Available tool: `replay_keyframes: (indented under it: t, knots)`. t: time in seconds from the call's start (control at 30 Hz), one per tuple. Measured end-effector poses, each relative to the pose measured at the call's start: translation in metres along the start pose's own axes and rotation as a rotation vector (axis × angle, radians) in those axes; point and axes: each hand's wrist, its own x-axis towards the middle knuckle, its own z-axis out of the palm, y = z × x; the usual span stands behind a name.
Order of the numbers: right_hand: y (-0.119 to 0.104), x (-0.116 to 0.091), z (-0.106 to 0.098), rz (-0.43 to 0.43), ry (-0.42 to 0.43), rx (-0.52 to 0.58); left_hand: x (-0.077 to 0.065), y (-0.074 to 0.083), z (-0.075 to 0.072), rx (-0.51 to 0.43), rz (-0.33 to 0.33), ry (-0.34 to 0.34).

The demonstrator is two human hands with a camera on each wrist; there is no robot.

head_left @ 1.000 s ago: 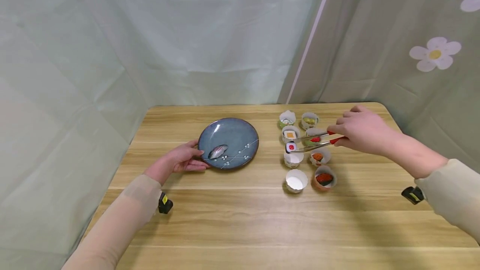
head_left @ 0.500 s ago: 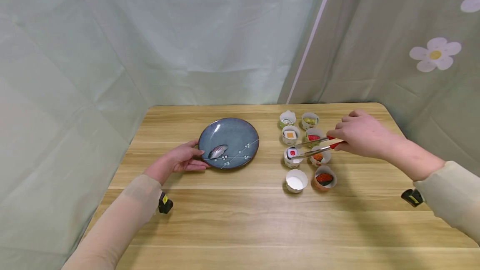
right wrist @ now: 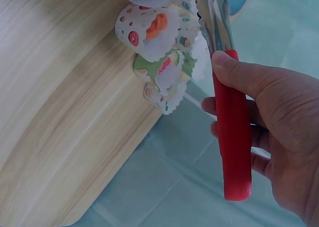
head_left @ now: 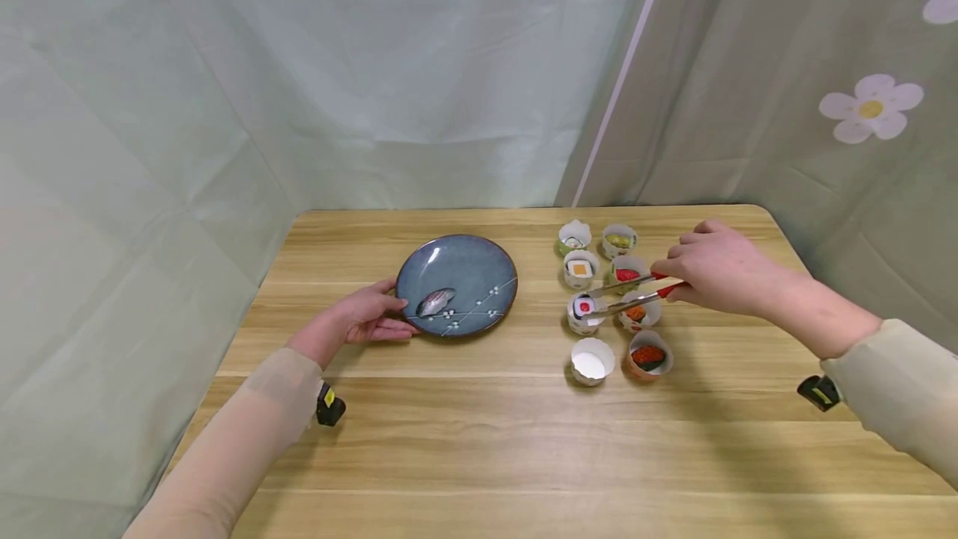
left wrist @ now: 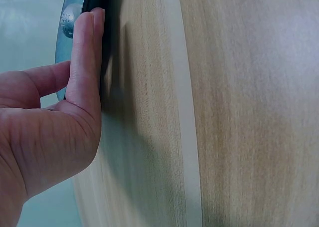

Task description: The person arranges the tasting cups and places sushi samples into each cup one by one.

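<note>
My left hand holds the left rim of a blue-grey plate, thumb on top and fingers under the edge. On the plate lies one silvery-skinned sushi piece. Gripped in my right hand is a pair of metal tongs with red handles. The tongs reach left to a white paper cup, their tips beside a dark-edged sushi roll with a red centre, which sits in that cup. Whether the tips touch the roll, I cannot tell.
Several patterned paper cups stand in two columns on the wooden table. One cup at the front shows only its white inside; another holds red-topped sushi. Curtains hang behind the table.
The tongs have come down, and the red-centred sushi roll has gone from above the cup's rim into the cup. My left hand and the plate stay put.
</note>
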Motion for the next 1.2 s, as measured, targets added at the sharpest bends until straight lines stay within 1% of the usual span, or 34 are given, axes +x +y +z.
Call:
replay_keyframes:
  t: [0.8,1.2]
  knots:
    - [0.0001,0.0004,-0.0006,0.006,-0.009,-0.003,-0.0014,0.0,0.0002,0.001,-0.004,0.005]
    - [0.0032,-0.0011,-0.0046,-0.003,0.042,-0.013,-0.0013,0.0,0.0001,0.002,0.002,0.004]
